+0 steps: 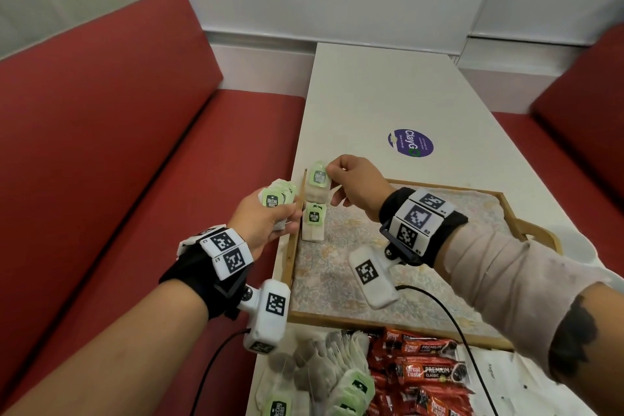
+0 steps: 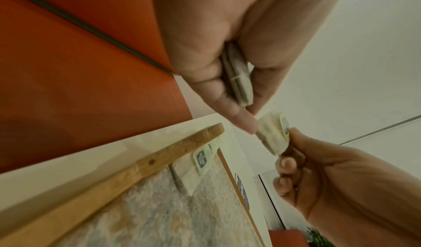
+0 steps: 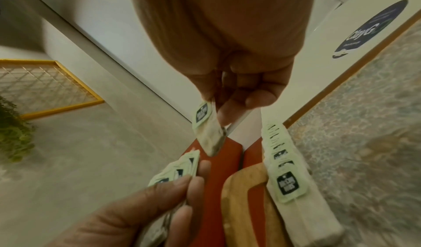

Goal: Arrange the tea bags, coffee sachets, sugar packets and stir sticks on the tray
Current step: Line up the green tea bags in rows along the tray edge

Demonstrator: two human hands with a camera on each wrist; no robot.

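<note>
Over the far left corner of the tray [image 1: 513,209] my right hand [image 1: 354,186] is raised, wrist bent, thumb and forefinger pinching one tea bag [image 1: 319,179] by its green tag so the bag hangs just above the row. Beside it, off the tray's left rim, my left hand [image 1: 260,223] is clenched round a fanned bundle of tea bags [image 1: 277,196]; I cannot count them exactly, several tags show. On the tray a single row of tea bags [image 1: 313,223] lies against the left rim, one tag facing up, the rest overlapped. On the surface [image 1: 388,94] near me lie a loose heap of tea bags [image 1: 320,375] and a pile of red coffee sachets [image 1: 422,371], too many and too overlapped to count
</note>
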